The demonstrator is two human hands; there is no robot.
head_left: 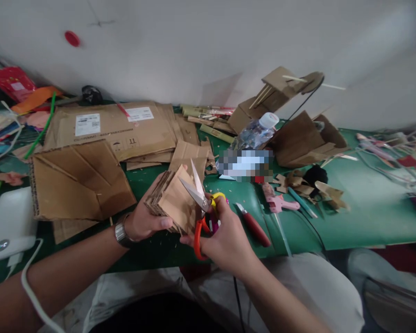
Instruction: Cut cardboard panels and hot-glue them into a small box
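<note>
Beyond the scissors (204,202), a flattened carton (114,132) reads "MM".

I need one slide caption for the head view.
The left hand grips a stack of cardboard pieces and the right hand holds open scissors at a green table.

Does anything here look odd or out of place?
A little. Brown scraps lie strewn beside the pink glue gun, like uncleared litter. The red-handled knife lies with its blade bare, not far from the open scissors, which seems careless. Up on the wall, a round red object looks stray.
</note>
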